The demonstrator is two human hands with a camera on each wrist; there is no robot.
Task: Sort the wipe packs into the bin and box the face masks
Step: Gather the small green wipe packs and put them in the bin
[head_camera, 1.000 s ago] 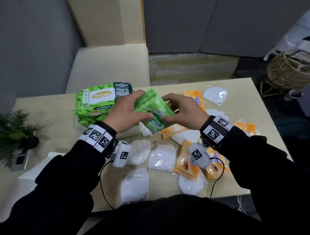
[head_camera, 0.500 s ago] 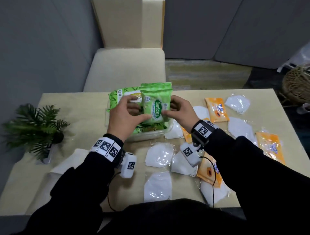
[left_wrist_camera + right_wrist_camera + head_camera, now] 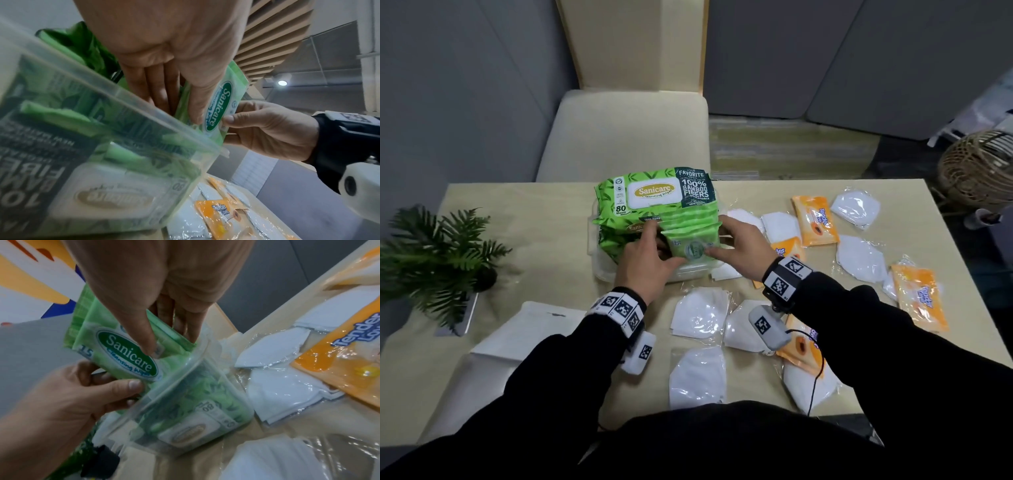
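Both hands hold a bundle of small green Sanicare wipe packs [image 3: 693, 244] upright, its lower end inside the clear plastic bin [image 3: 602, 269]. My left hand [image 3: 667, 255] grips the left side, thumb on the front label [image 3: 218, 107] and fingers behind. My right hand [image 3: 722, 246] pinches the right side [image 3: 123, 344]. Large green Sanicare packs [image 3: 654, 195] fill the bin's back and left. Orange Tender Love wipe packs [image 3: 816, 222] and wrapped white face masks [image 3: 700, 315] lie scattered on the table to the right and in front.
A white box [image 3: 524, 337] lies at the table's near left. A small potted plant [image 3: 438, 253] stands at the left edge. A beige chair [image 3: 626, 133] faces the far side, and a wicker basket [image 3: 979, 168] sits on the floor at right.
Both hands carried the small green packs forward from above the table's middle and lowered them into the bin's near right part, in front of the large packs.
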